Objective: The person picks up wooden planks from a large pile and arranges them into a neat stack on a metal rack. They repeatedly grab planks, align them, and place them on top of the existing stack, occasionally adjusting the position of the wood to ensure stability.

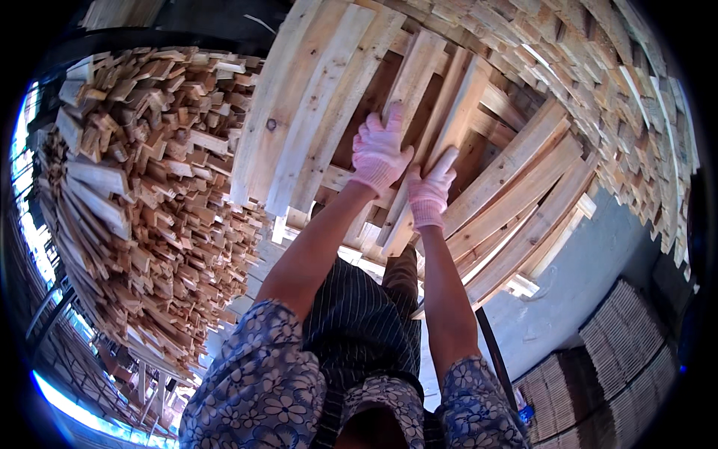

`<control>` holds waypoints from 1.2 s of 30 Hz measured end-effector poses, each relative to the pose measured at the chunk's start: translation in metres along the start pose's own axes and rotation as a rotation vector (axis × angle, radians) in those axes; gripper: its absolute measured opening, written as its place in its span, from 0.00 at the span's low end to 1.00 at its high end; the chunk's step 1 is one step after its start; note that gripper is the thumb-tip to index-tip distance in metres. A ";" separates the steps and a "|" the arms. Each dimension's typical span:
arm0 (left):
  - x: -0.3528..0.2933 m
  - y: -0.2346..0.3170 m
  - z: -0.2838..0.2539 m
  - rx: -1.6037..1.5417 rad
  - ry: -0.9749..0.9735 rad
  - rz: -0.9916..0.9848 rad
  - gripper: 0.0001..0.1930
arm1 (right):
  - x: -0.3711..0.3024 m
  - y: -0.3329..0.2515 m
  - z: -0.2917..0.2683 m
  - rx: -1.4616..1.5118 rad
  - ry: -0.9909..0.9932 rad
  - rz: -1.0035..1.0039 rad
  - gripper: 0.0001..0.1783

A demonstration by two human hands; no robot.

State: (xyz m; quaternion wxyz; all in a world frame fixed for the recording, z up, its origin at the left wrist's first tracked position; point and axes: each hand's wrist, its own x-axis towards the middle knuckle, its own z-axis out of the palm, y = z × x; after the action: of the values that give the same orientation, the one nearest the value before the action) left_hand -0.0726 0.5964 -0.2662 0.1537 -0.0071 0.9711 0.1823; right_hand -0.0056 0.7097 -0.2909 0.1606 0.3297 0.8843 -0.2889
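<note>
Both my hands wear pale pink knit gloves and reach over a stack of pale wooden planks. My left hand [378,155] is closed at the side of a narrow wooden plank [417,71], its fingertips bent and its thumb toward the right. Just right of it and nearer to me, my right hand [431,188] grips another narrow plank [462,112], thumb lying along the top; its other fingers are partly hidden. Wide planks [318,97] lie side by side on the left of the stack. More long planks [516,168] lie at its right, over crosswise pieces.
A tall pile of small cut wood pieces [172,202] rises on the left. Stacked boards [606,90] fill the far right. Bundled slats [621,344] stand at the lower right on the grey floor [553,299]. My striped dark apron [363,314] is close to the planks.
</note>
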 end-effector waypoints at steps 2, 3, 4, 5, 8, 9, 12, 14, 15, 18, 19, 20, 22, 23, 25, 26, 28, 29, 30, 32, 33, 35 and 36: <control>-0.011 -0.017 -0.009 -0.190 0.184 0.178 0.37 | -0.002 0.007 0.005 0.006 -0.076 0.002 0.53; -0.023 -0.021 -0.009 -0.184 0.345 0.231 0.32 | -0.005 0.012 -0.001 0.044 -0.118 -0.024 0.52; -0.031 -0.014 -0.018 -0.184 0.275 0.210 0.31 | -0.010 0.013 -0.009 -0.033 -0.135 -0.082 0.51; -0.032 -0.007 -0.027 -0.163 0.224 0.188 0.30 | -0.007 0.010 -0.015 -0.094 -0.162 -0.158 0.50; -0.055 0.026 -0.018 -0.473 0.051 0.392 0.27 | -0.009 0.033 -0.081 -0.306 0.229 -0.312 0.47; -0.054 0.040 -0.010 -0.481 -0.096 0.346 0.28 | -0.006 0.044 -0.094 -0.369 0.440 -0.263 0.48; -0.064 0.096 0.037 -0.432 -0.401 0.263 0.31 | 0.011 0.065 -0.104 -0.611 0.464 0.101 0.48; -0.059 0.126 0.078 -0.352 -0.336 0.231 0.34 | 0.019 0.109 -0.093 -0.483 0.542 -0.045 0.49; -0.059 0.129 0.092 -0.380 -0.296 0.212 0.35 | 0.019 0.127 -0.094 -0.429 0.572 -0.109 0.49; -0.060 0.117 0.108 -0.412 -0.256 0.183 0.38 | 0.005 0.106 -0.104 -0.537 0.518 0.032 0.52; -0.062 0.118 0.098 -0.418 -0.310 0.159 0.39 | 0.008 0.101 -0.105 -0.526 0.491 0.094 0.53; -0.068 0.128 0.076 -0.432 -0.306 0.100 0.40 | 0.012 0.105 -0.099 -0.545 0.489 0.102 0.57; -0.091 0.130 0.049 -0.533 -0.217 0.067 0.42 | 0.020 0.105 -0.087 -0.635 0.439 0.201 0.60; -0.103 0.122 0.041 -0.612 -0.137 0.093 0.42 | 0.021 0.103 -0.078 -0.676 0.406 0.245 0.61; -0.119 0.097 0.016 -0.723 0.021 0.098 0.43 | 0.014 0.087 -0.076 -0.642 0.504 0.199 0.66; -0.120 0.075 0.000 -0.645 0.077 0.084 0.43 | 0.010 0.081 -0.080 -0.630 0.490 0.198 0.65; -0.109 0.029 -0.025 -0.517 0.085 -0.070 0.42 | 0.006 0.075 -0.090 -0.591 0.468 0.185 0.63; -0.098 0.007 -0.032 -0.470 0.037 -0.217 0.41 | 0.004 0.074 -0.094 -0.570 0.458 0.168 0.62; -0.081 -0.012 -0.030 -0.222 0.173 -0.105 0.40 | 0.001 0.077 -0.095 -0.545 0.501 0.136 0.60; -0.056 -0.058 -0.010 0.170 0.289 0.030 0.36 | -0.002 0.083 -0.097 -0.422 0.460 0.144 0.59; -0.049 -0.080 0.000 0.323 0.280 0.055 0.34 | -0.001 0.083 -0.100 -0.359 0.436 0.137 0.58; -0.045 -0.093 0.006 0.417 0.294 0.059 0.33 | -0.004 0.080 -0.112 -0.404 0.334 0.205 0.54; -0.046 -0.092 0.007 0.364 0.325 0.038 0.33 | -0.002 0.080 -0.115 -0.415 0.335 0.229 0.53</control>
State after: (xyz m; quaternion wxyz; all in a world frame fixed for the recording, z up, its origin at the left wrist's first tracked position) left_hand -0.0199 0.5111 -0.2910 -0.0091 0.0098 0.9999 0.0035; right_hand 0.0394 0.8285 -0.2327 0.1080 0.4304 0.8958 -0.0232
